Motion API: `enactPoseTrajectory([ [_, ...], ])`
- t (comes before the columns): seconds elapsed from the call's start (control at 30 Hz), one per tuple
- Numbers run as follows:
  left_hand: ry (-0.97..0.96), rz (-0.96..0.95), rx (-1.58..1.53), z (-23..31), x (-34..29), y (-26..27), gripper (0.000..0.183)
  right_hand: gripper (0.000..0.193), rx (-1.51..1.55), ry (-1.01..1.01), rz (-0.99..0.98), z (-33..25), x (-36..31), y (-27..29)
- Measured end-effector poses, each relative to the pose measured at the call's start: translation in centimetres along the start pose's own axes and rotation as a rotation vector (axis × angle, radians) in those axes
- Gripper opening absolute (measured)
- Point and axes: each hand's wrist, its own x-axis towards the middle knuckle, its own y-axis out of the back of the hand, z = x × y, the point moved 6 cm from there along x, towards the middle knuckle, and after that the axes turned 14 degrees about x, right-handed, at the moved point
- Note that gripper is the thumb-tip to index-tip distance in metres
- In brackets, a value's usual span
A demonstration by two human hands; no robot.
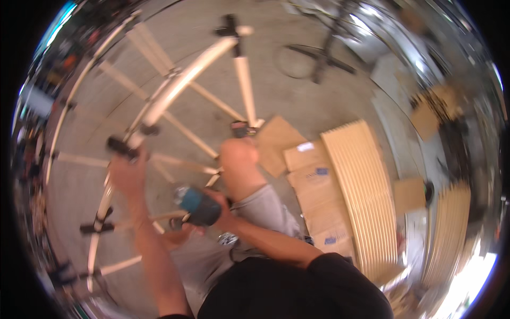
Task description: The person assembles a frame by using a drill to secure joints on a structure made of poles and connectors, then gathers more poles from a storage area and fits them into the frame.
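Note:
A frame of pale wooden poles (183, 80) with black joint pieces stands on the floor ahead and to my left. My left hand (127, 173) is raised to it, closed at a black connector (122, 148) on the end of a thick pole; blur softens the fingers. In my right hand (224, 211) is a teal and black power drill (199, 206), held in front of my lap. Its front end points up and left, apart from the frame. Another black connector (228, 25) sits at the pole's far end.
To my right a row of wooden poles (361, 175) lies on flattened cardboard (313, 196). A second bundle of poles (449, 228) is farther right. A dark stand (321, 56) rises at the back. My bent knee (239, 157) is beside the frame.

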Motion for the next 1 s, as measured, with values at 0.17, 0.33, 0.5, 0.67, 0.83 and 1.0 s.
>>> enactPoseTrajectory([
  [0.17,-0.05,0.3,-0.485,7.2,0.5,3.4,0.034,0.037,-0.297,-0.05,-0.041,2.0,-3.2,-0.3],
  [0.33,0.144,0.423,-0.677,2.4,-7.1,6.1,0.034,0.034,-0.518,-0.153,-0.113,5.1,-6.6,3.0],
  [0.5,0.788,-0.389,-0.852,-2.8,-20.7,-4.6,0.061,0.031,-0.605,-0.194,-0.308,8.2,-2.9,4.3],
  [0.67,1.119,-0.731,-1.067,-6.2,-30.5,-5.2,0.076,0.029,-0.599,-0.292,-0.488,11.0,-4.3,2.3],
  [0.83,1.113,-0.702,-0.878,-12.0,-33.4,-1.8,0.07,0.027,-0.558,-0.339,-0.783,14.4,-6.2,-5.1],
  [1.0,0.83,0.156,-0.768,-22.4,-41.7,10.1,0.039,0.025,-0.588,-0.414,-1.045,17.3,-10.6,-9.2],
])
